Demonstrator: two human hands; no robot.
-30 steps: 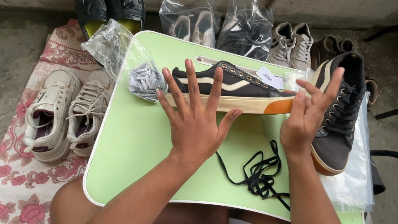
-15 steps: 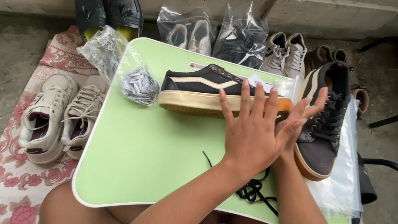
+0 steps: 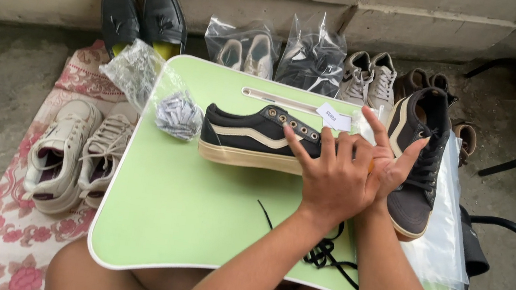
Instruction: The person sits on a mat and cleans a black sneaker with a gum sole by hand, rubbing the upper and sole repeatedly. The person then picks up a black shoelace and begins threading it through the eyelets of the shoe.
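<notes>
Since the earlier frame the two hands have come together: the left hand (image 3: 338,178), which was apart over the middle of the surface, now lies across the palm of the right hand (image 3: 393,162), just in front of the toe end of the black sneaker (image 3: 258,140). The fingers (image 3: 300,149) of the left hand are spread wide and hold nothing; those of the right are spread too, pointing up, empty as far as can be seen.

The sneaker stands upright on the green surface (image 3: 165,206), its long axis running left to right, heel to the left. It lies just beyond the fingers and to their left, the toe hidden behind the left hand, which is the nearer one.

Right of the sneaker its mate (image 3: 417,158) leans at the surface's edge. In front of the sneaker lies a loose black lace (image 3: 323,251). To its left sits a clear bag (image 3: 147,85).
</notes>
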